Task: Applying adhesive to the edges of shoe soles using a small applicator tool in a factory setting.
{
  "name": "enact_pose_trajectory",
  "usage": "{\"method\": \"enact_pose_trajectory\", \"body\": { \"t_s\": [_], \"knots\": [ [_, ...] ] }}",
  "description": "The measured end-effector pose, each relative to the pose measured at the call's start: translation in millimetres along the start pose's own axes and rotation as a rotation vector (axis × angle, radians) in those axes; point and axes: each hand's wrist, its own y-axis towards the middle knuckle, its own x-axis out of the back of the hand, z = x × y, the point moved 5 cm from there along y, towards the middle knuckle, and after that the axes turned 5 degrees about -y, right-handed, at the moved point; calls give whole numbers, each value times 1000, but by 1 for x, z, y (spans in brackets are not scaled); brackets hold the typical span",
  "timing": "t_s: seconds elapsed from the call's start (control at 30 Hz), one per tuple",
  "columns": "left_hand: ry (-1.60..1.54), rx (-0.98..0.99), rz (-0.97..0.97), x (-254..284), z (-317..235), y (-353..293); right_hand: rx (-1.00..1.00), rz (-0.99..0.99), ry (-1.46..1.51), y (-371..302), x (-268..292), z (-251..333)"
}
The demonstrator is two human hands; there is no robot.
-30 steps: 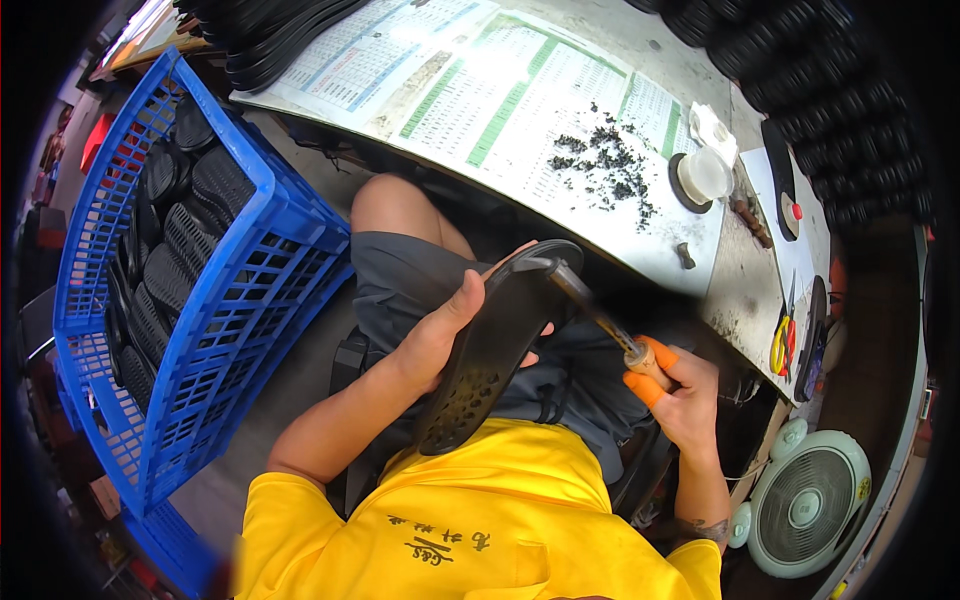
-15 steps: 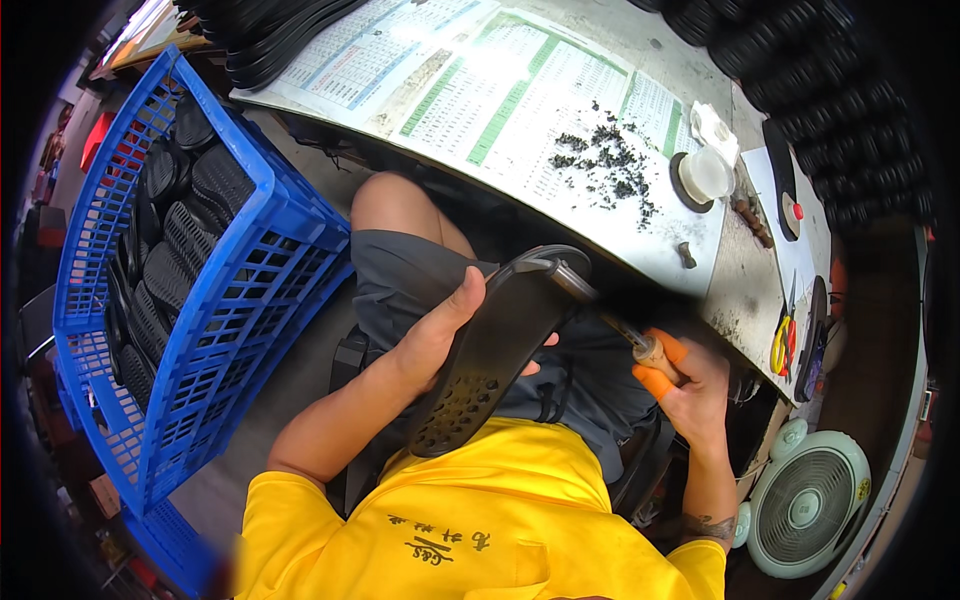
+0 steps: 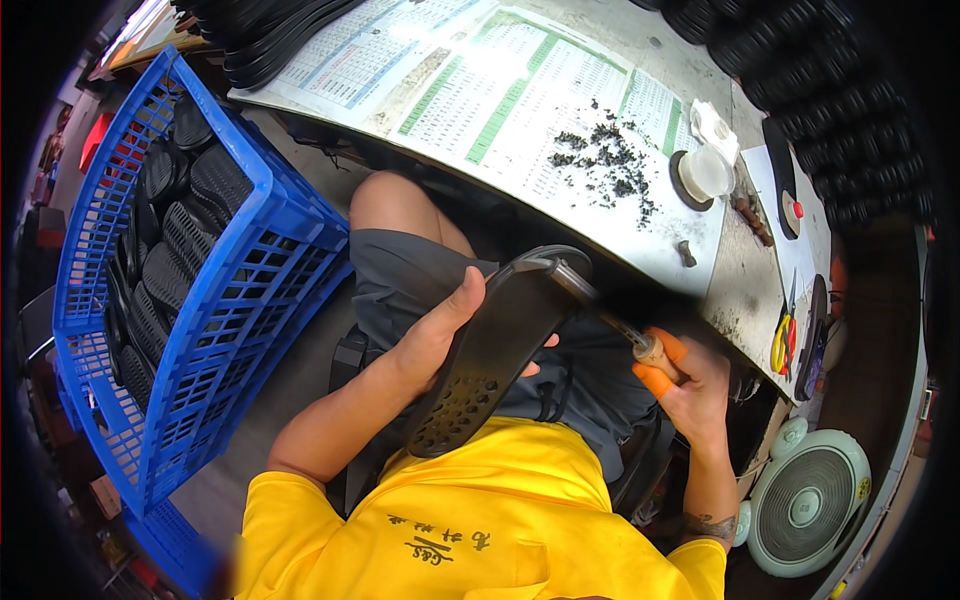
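Black sole: a rubber shoe sole (image 3: 490, 355) sits over the lap, below the tabletop (image 3: 700, 250) edge.
Left hand: the left hand (image 3: 435, 335) has its fingers clamped around the sole's middle.
Right hand: the right hand (image 3: 690, 385), fingers closed on a wooden-handled trimming tool (image 3: 610, 320), meets the sole's upper end.
Risk: the tool could slip off the curved rim toward the left thumb, should the sole twist.
Axis: long axis runs diagonally, upper end toward the tabletop, perforated end toward the yellow shirt (image 3: 480, 530).

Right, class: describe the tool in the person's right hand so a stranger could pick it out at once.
Start at the paper-covered worktable and drop to its near edge, above the person's lap. There the right hand, two fingers capped in orange, grips a thin metal-tipped tool touching the black shoe sole. Unlike the yellow-handled scissors, it is held.
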Motion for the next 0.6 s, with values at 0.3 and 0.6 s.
{"method": "enact_pose_trajectory", "body": {
  "t_s": [0.3,0.6],
  "knots": [
    [-16,9,5,3,1,2,-20,-44,39,-1,-2,-9],
    [142,9,-7,9,2,1,-115,-8,220,-7,-7,-18]
  ]
}}
